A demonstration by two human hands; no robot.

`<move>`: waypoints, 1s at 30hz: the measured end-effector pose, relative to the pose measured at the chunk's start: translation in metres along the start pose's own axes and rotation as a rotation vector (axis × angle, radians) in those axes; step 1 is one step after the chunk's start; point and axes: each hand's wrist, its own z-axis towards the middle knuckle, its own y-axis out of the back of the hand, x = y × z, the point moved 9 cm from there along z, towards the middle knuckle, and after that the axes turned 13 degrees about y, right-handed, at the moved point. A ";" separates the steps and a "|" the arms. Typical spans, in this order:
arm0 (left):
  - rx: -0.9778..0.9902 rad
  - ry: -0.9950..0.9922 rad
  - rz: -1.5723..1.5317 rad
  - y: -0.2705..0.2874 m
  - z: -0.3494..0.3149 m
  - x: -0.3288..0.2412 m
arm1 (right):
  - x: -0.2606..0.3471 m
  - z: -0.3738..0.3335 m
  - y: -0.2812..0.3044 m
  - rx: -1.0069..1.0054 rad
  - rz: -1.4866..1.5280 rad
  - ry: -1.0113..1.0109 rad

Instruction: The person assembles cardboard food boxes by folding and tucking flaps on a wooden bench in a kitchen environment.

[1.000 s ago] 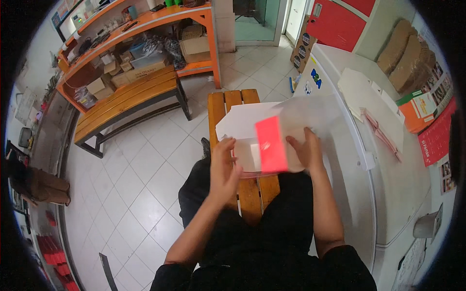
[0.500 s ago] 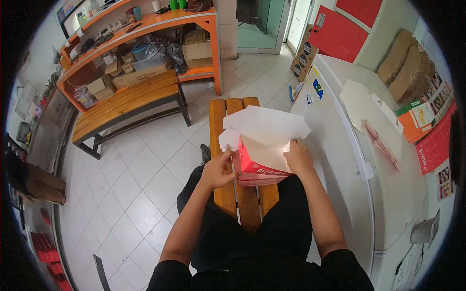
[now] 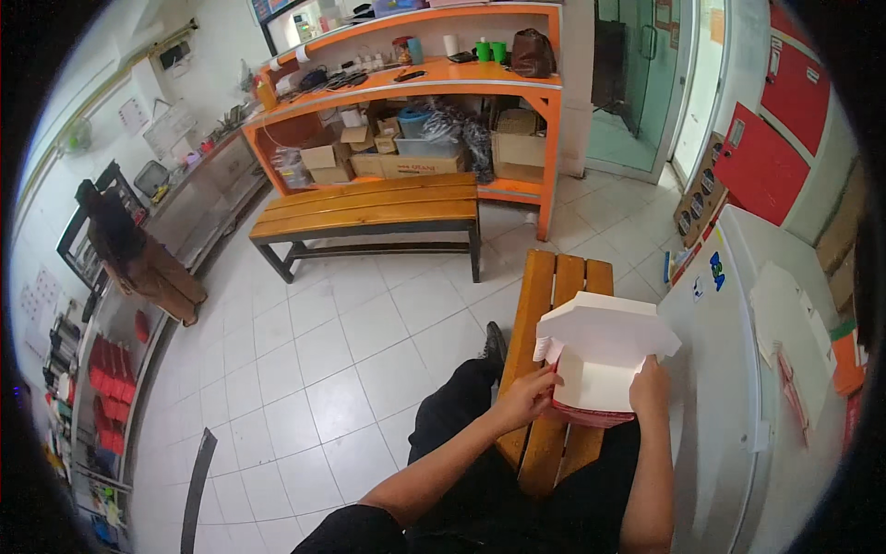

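Down at the bottom of the frame, right of centre, both forearms reach up and away from black sleeves. The left hand comes in on a diagonal, thumb and fingers pinching the near left edge of a red-and-white box. The right hand is more upright, knuckles up, its grip curled round the box's right wall. Both look closed on it, tbh, though the right fingertips are hidden and I can't make out where that thumb goes.

So the box sits right between the two grips, touching both, with its white lid standing up behind. Under its front edge there's some layered pinkish stuff, too murky to call. All that is over the near end of a slatted wooden worktop; can't tell if it's actually resting there.

Right side of the frame: white freezer, cut off by the dark lens rim, pale card sheets on top. Further up, left of centre, there's a wooden bench, then an orange shelving unit crammed with cartons. Upper left, someone in brown trousers, hands hard to make out.
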 end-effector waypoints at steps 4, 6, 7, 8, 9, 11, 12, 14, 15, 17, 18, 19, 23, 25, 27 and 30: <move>-0.010 0.028 0.039 0.003 -0.006 -0.001 | 0.006 0.001 0.000 0.045 0.029 0.021; 0.025 0.124 -0.142 -0.002 -0.005 0.004 | 0.007 -0.005 0.003 0.056 0.029 0.032; 0.050 0.174 -0.234 -0.008 -0.003 0.005 | 0.008 -0.006 0.005 0.057 0.033 0.007; 0.014 0.189 -0.196 -0.011 -0.004 0.007 | 0.007 -0.009 0.004 0.069 0.032 -0.027; -0.017 0.202 -0.156 -0.011 -0.001 0.010 | 0.001 -0.010 0.001 0.081 0.032 -0.065; -0.030 0.226 -0.194 -0.025 -0.001 0.024 | -0.012 -0.011 -0.012 0.035 0.010 -0.037; -0.029 0.226 -0.256 -0.028 -0.002 0.029 | -0.017 -0.010 -0.018 0.015 0.067 -0.028; -0.051 0.212 -0.174 -0.020 -0.011 0.032 | 0.010 -0.008 -0.001 0.053 0.047 -0.002; -0.042 0.190 -0.209 -0.022 -0.014 0.029 | 0.008 -0.007 -0.004 0.067 0.019 -0.018; -0.040 0.136 -0.266 -0.021 -0.011 0.018 | 0.008 -0.013 0.004 0.034 0.045 -0.050; -0.014 0.164 -0.266 -0.020 -0.008 0.014 | 0.011 -0.014 0.008 0.016 0.063 -0.057; 0.010 0.193 -0.265 -0.020 -0.006 0.011 | 0.010 -0.015 0.009 0.027 0.066 -0.068; 0.037 0.245 -0.333 -0.022 0.003 -0.006 | -0.007 -0.018 0.008 -0.074 0.129 -0.042; -0.009 0.180 -0.208 -0.020 0.010 -0.011 | -0.016 -0.019 0.011 -0.136 0.163 -0.019; -0.034 0.213 -0.228 -0.019 0.007 -0.003 | -0.017 -0.023 0.023 -0.050 0.227 -0.019; -0.123 0.249 -0.032 -0.011 0.008 -0.011 | -0.006 -0.034 0.095 -0.178 0.308 0.101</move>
